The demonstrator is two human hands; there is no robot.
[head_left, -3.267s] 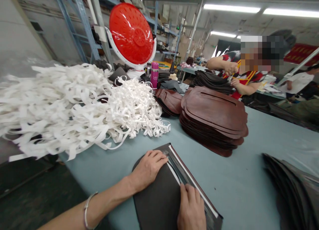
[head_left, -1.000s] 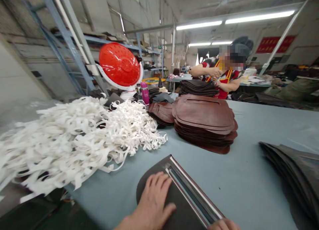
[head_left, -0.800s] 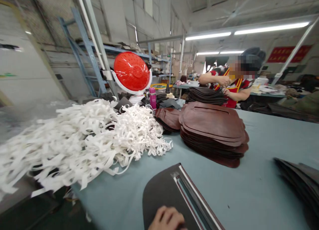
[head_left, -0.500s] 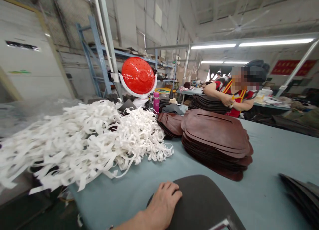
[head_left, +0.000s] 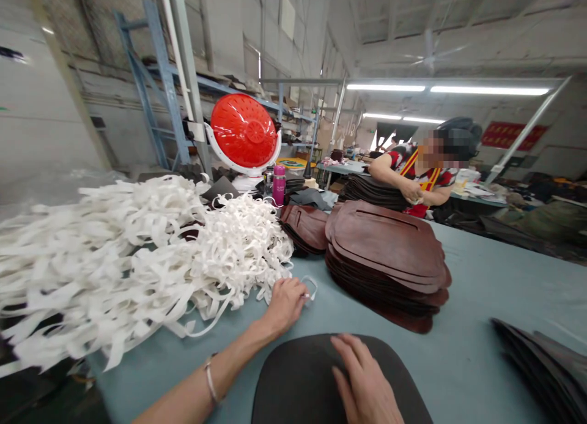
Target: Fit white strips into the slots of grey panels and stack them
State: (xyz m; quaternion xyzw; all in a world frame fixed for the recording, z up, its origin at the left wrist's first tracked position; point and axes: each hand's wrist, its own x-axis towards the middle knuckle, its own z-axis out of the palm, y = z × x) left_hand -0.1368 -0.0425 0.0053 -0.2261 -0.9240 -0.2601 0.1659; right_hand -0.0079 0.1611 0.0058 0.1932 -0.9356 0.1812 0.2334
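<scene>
A dark leather panel with a rounded top lies flat on the grey-blue table right in front of me. My right hand rests on it with the fingers stretched out flat. My left hand reaches past the panel to the edge of the big heap of white strips. Its fingertips are pinched on the end of a white strip.
A stack of brown leather panels sits ahead, a smaller brown stack behind it. Dark pieces lie at the right. A red fan and pink bottle stand at the back. Another person works at the far end.
The panel now shows a plain face, its slot and white-edged side gone from sight. My left hand left the panel for the white strips. My right hand came onto the panel.
</scene>
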